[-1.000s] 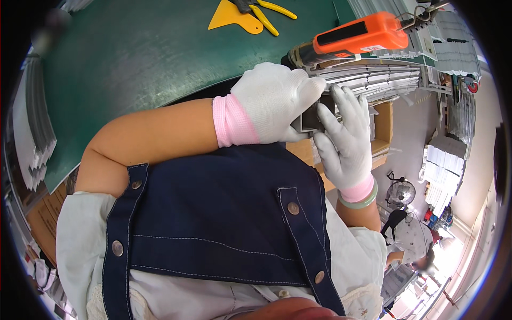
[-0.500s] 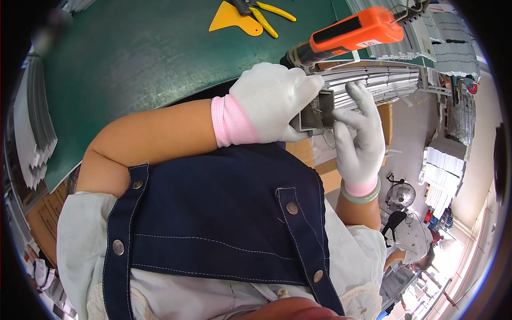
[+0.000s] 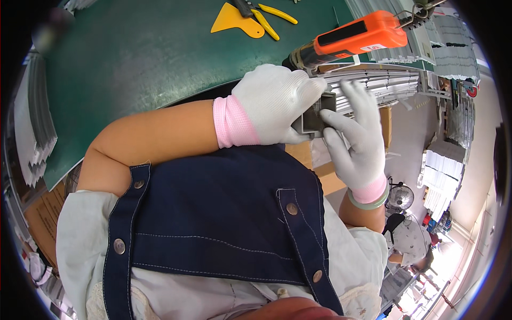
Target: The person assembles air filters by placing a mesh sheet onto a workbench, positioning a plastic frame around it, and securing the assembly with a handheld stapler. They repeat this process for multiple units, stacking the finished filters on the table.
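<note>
My left hand [image 3: 278, 104], in a white glove with a pink cuff, is closed on a small grey open-topped box [image 3: 313, 120], its thumb and fingers along the near and far sides. My right hand [image 3: 358, 133], gloved alike, comes in from the right. Its forefinger reaches over the box's edge and the thumb lies close to the near corner; the other fingers are stretched out and slightly blurred. Whatever lies inside the box is too small and shaded to name. Just beyond the left hand an orange and black power screwdriver [image 3: 346, 40] hangs from a hook.
A yellow scraper [image 3: 234, 22] and yellow-handled pliers [image 3: 266, 21] lie on the green table [image 3: 133, 53]. Long white strips [image 3: 378, 82] are stacked beyond my right hand. More stacked sheets [image 3: 34, 120] stand at the left. A fan [image 3: 400, 197] and another person [image 3: 410, 240] are at the right.
My right hand has moved left, bringing its forefinger over the edge of the box. My left hand and the box have hardly moved.
</note>
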Demonstrator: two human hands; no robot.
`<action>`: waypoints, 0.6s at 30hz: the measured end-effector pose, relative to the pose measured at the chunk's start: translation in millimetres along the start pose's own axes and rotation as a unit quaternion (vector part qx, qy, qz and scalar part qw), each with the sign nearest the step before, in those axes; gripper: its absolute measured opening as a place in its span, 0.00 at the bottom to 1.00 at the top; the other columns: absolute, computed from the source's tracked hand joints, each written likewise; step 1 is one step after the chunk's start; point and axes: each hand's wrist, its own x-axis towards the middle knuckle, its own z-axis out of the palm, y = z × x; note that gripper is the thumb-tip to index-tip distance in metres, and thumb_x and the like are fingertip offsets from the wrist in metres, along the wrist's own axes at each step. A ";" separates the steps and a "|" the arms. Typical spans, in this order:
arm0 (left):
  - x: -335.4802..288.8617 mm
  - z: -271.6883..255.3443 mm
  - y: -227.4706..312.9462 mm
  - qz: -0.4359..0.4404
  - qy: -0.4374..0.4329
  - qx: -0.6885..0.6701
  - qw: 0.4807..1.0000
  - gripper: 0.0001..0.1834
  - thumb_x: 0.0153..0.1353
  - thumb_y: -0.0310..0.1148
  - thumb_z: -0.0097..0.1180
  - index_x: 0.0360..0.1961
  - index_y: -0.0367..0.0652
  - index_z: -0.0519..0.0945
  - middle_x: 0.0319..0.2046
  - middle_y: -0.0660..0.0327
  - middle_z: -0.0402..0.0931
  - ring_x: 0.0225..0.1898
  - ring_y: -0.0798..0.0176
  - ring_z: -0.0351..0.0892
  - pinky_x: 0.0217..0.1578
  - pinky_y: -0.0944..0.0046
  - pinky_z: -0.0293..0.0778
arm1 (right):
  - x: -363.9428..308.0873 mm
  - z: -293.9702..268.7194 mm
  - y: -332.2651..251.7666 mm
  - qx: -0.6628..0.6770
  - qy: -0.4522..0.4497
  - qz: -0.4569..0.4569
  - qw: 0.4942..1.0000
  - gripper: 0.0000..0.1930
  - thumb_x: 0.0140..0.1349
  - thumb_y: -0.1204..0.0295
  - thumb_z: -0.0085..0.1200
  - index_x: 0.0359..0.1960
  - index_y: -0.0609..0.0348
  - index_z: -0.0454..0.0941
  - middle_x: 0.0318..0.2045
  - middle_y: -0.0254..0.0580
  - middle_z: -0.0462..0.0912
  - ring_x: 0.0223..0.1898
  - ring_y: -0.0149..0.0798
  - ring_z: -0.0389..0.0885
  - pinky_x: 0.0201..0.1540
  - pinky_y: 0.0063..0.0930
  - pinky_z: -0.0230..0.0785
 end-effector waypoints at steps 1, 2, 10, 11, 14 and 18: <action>0.7 -0.3 -0.4 -0.001 -0.006 -0.002 1.000 0.41 0.42 0.45 0.77 0.55 0.41 0.71 0.30 0.53 0.76 0.31 0.45 0.79 0.32 0.50 0.75 | -1.8 -0.9 1.6 0.005 -0.015 -0.007 1.000 0.14 0.51 0.78 0.61 0.41 0.57 0.85 0.60 0.61 0.74 0.65 0.65 0.68 0.70 0.59 0.52; 0.9 -0.2 -0.8 -0.001 -0.007 -0.002 1.000 0.41 0.42 0.45 0.77 0.55 0.41 0.71 0.30 0.53 0.76 0.31 0.45 0.79 0.32 0.50 0.75 | -3.4 -2.3 3.8 0.010 -0.030 -0.013 0.999 0.14 0.51 0.77 0.61 0.41 0.58 0.85 0.60 0.61 0.74 0.65 0.65 0.68 0.70 0.58 0.53; -3.8 2.4 -0.1 0.022 0.009 0.006 1.000 0.41 0.41 0.44 0.77 0.55 0.42 0.71 0.30 0.54 0.77 0.31 0.46 0.79 0.33 0.51 0.75 | 21.5 1.6 13.1 -0.119 -0.074 -0.041 0.989 0.10 0.50 0.71 0.62 0.36 0.57 0.85 0.59 0.61 0.74 0.65 0.64 0.66 0.67 0.54 0.56; -2.9 2.2 0.8 0.021 -0.003 0.006 1.000 0.40 0.42 0.45 0.77 0.55 0.42 0.72 0.30 0.54 0.77 0.31 0.46 0.79 0.33 0.51 0.76 | 26.5 -0.3 12.2 -0.168 -0.089 -0.057 0.980 0.10 0.48 0.67 0.63 0.32 0.55 0.87 0.57 0.57 0.76 0.64 0.58 0.67 0.65 0.51 0.57; -3.5 1.3 5.5 0.016 -0.043 0.009 0.999 0.39 0.42 0.46 0.77 0.53 0.42 0.73 0.30 0.55 0.77 0.31 0.47 0.80 0.33 0.51 0.76 | 40.1 3.1 23.8 -0.104 -0.175 -0.101 0.974 0.08 0.44 0.68 0.64 0.28 0.54 0.88 0.54 0.51 0.79 0.61 0.52 0.70 0.62 0.48 0.59; -6.3 4.6 0.8 0.010 -0.048 0.023 0.999 0.38 0.42 0.47 0.76 0.53 0.42 0.74 0.30 0.55 0.77 0.31 0.47 0.80 0.33 0.51 0.76 | 43.1 14.5 31.2 -0.037 -0.235 -0.073 0.969 0.06 0.44 0.70 0.63 0.24 0.56 0.86 0.52 0.46 0.80 0.58 0.49 0.72 0.61 0.46 0.59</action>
